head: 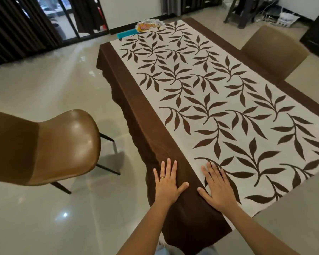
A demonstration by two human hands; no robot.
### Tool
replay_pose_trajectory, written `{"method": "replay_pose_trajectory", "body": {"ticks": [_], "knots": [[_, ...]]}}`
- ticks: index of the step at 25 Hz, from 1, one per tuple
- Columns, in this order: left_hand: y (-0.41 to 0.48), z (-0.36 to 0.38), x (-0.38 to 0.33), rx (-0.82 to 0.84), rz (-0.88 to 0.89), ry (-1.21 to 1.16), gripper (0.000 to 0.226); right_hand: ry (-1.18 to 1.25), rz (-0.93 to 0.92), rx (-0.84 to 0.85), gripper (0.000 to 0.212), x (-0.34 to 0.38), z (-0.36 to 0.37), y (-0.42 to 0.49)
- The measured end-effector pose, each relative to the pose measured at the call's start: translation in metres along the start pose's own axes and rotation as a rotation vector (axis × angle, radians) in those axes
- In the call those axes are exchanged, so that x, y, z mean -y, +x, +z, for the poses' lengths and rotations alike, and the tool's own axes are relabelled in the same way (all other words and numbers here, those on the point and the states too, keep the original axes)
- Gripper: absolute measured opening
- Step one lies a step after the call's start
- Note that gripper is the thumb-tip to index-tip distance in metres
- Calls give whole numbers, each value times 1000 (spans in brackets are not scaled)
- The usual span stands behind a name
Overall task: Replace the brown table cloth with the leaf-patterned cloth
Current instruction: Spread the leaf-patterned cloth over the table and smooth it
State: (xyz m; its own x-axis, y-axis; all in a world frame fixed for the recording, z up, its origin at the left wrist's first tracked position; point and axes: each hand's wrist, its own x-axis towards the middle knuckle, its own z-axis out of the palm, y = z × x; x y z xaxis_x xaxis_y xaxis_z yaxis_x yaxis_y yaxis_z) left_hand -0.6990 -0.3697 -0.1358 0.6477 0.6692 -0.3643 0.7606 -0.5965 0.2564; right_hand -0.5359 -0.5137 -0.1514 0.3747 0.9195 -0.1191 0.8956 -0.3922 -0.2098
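Observation:
The leaf-patterned cloth [219,100], cream with dark brown leaves and a wide brown border [136,115], lies spread over the long table. Its brown border hangs over the left edge in folds. My left hand [167,183] lies flat on the brown border near the table's near corner, fingers apart, a ring on one finger. My right hand [218,186] lies flat beside it, half on the border and half on the cream leaf part. Neither hand grips anything. No separate plain brown cloth can be told apart.
A brown leather chair [50,148] stands left of the table on the glossy tiled floor. A second brown chair [273,50] stands at the table's right side. A teal object [126,34] and a plate of packets [149,25] sit at the far end.

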Motion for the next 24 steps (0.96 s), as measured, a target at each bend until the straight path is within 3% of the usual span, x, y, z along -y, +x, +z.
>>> {"method": "replay_pose_trajectory", "body": {"ticks": [5,11,24], "knots": [[-7,-7,29,62,147,78,104,17,39,12,76,22,1,-14],[3,-41,60,79,376,189,101,105,278,-32,80,65,14,-17],[108,-80,108,96,323,183,83,34,293,-70,84,71,23,-21]]}}
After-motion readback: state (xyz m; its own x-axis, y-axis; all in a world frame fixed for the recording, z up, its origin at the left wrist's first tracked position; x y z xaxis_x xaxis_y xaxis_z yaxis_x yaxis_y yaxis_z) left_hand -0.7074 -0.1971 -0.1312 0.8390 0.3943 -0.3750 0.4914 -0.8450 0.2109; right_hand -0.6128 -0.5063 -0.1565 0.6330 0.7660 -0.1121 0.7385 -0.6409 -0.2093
